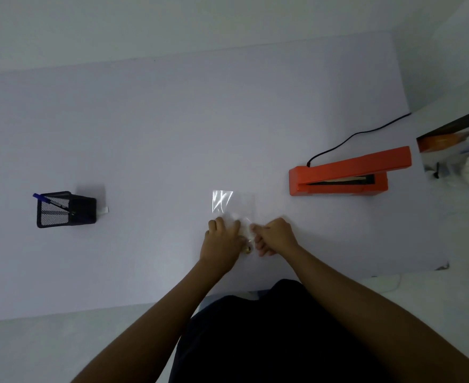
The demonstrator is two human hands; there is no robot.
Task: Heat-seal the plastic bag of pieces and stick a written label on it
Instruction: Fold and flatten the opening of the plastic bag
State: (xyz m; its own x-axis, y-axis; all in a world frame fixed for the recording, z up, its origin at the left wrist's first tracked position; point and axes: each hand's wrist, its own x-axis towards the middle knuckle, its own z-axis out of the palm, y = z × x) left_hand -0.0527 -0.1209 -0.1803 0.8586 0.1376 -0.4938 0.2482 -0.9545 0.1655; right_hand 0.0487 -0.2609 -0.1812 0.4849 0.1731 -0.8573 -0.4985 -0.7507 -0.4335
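The table (172, 128) is a plain pale lilac-white across the middle of the frame. At centre the plastic bag (233, 205) is clear with white glare streaks, and a small brass-gold piece (247, 248) shows at its lower end. At right the heat sealer (346, 172) is bright orange with a black slot, and its cord (357, 134) is black. At left the pen holder (64, 208) is black mesh, holding 1 blue pen (49, 200). The clothing (269, 335) at bottom centre is black.
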